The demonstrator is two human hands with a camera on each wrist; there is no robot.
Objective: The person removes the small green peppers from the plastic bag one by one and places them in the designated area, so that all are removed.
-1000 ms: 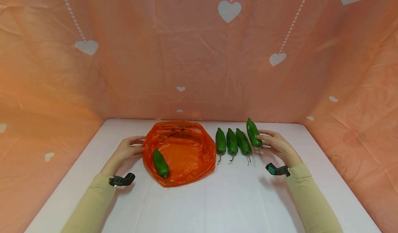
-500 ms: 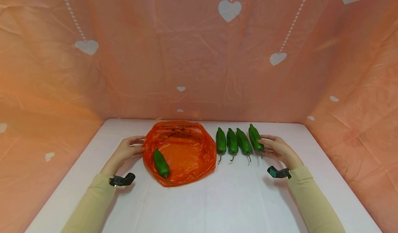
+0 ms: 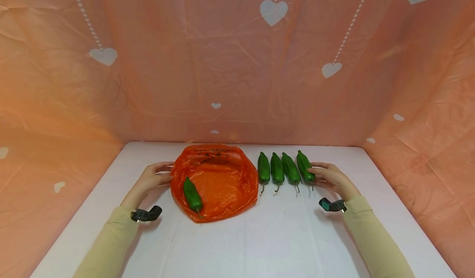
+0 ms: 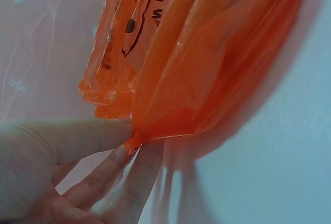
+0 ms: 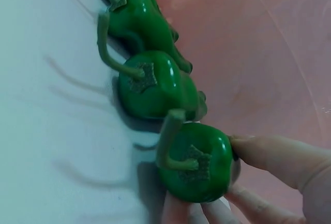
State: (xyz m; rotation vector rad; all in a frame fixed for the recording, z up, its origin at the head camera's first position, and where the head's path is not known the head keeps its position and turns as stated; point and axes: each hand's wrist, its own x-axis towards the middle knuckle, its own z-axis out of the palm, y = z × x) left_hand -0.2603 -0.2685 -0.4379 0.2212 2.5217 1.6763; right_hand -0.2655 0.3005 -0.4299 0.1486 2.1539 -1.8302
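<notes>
My left hand (image 3: 150, 178) pinches the left rim of an orange plastic bag (image 3: 224, 193), whose mouth spreads wide. In the left wrist view, thumb and fingers (image 4: 90, 138) meet on a gathered corner of it. One green pepper (image 3: 192, 194) lies inside, near the bag's left side. To the right of the bag, my right hand (image 3: 329, 177) holds another green pepper (image 3: 305, 168) by its right side, stem toward me. The right wrist view has this pepper (image 5: 217, 157) between thumb and fingers, close to the tabletop; fingers beneath are partly hidden.
Three more green peppers, the left one (image 3: 263, 168), the middle one (image 3: 276, 169) and the right one (image 3: 290, 168), lie in a row between bag and held pepper. Orange cloth (image 3: 237, 84) with white hearts encloses the white table (image 3: 259, 245) at back and sides.
My right hand has brought its pepper down and slightly right, level with the end of the row. The left hand and the bag have stayed in place.
</notes>
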